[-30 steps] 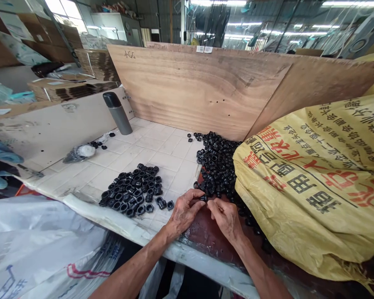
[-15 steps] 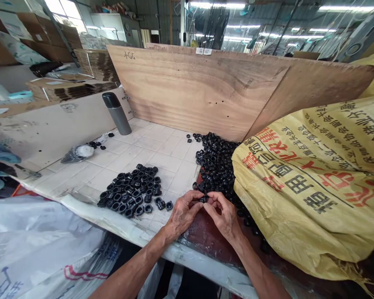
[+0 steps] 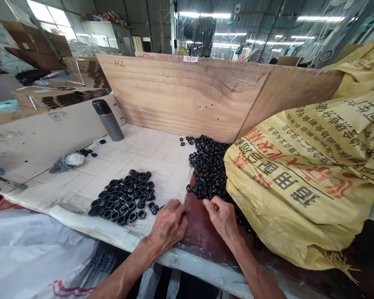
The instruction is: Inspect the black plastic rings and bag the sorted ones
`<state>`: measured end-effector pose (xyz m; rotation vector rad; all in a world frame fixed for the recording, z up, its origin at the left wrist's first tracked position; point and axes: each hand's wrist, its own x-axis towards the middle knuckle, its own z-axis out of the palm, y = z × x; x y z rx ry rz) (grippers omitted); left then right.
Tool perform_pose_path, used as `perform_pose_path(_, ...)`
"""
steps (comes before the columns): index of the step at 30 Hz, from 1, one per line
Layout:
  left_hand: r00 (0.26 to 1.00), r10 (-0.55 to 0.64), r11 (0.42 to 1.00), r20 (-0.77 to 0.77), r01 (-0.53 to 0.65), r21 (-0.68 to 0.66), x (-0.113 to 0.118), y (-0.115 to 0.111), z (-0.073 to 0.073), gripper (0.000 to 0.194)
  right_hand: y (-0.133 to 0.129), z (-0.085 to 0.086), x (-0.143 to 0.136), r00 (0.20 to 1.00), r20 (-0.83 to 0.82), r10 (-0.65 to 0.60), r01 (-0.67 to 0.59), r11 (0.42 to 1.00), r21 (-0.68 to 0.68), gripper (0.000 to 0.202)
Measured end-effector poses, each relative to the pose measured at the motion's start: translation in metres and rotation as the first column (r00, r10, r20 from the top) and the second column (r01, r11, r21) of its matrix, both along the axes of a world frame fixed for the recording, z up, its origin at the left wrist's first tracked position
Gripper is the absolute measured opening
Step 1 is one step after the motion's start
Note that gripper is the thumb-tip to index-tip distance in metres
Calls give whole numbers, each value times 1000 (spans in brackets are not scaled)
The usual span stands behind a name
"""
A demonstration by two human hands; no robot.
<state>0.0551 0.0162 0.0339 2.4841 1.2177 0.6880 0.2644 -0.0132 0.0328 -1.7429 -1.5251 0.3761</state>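
The small black rings (image 3: 128, 195) look like hard plastic, smooth and a little glossy. The yellow sack (image 3: 277, 199) seems to be of woven plastic, wrinkled and with a weak shine, while the board (image 3: 174, 93) is of wood, matt, with visible grain. The dark red sheet (image 3: 202, 232) appears smooth and rather shiny, but the grey bottle (image 3: 111, 124) has a matt body.

The head view looks forward and down across the bench (image 3: 165, 151) from close by.

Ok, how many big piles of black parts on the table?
2: the flat pile left of the left hand, the heap beyond the right hand, against the yellow sack, which may hide more.
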Motion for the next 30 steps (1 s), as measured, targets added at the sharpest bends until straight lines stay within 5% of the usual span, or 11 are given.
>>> perform_pose_path(3, 947, 294, 941, -126, -264, 213, -2, 3, 6, 13, -1, -2, 10, 944, 218, -247, 224, 966, 126, 11)
perform_pose_path(7, 987, 154, 982, -39, -149, 118, 30, 11, 0, 14, -2, -8, 14, 846, 488, -215, 224, 974, 41, 14)
perform_pose_path(10, 994, 104, 994, 22, -105, 27, 59, 18, -12, 25, -1, -13, 12, 841, 529, -118, 151, 988, -21, 14)
perform_pose_path(15, 992, 86, 992, 90, -77, -98, 62, 26, -24, 17, 5, -17, 12, 973, 218, 74, -75, 997, -4, 8)
perform_pose_path(18, 986, 102, 986, 135, -83, -143, 52, 24, -25, 18, 8, -17, 15, 995, 44, 87, -87, 996, 3, 11)
perform_pose_path(23, 980, 17, 996, 196, 1, -93, 54, 13, -22, 32, 11, -21, 22, 991, -126, 37, -49, 994, -94, 20)
perform_pose_path(30, 961, -112, 990, 254, 131, -58, 57, 8, -26, 23, 11, -14, 24, 896, -440, 61, -163, 967, -198, 26)
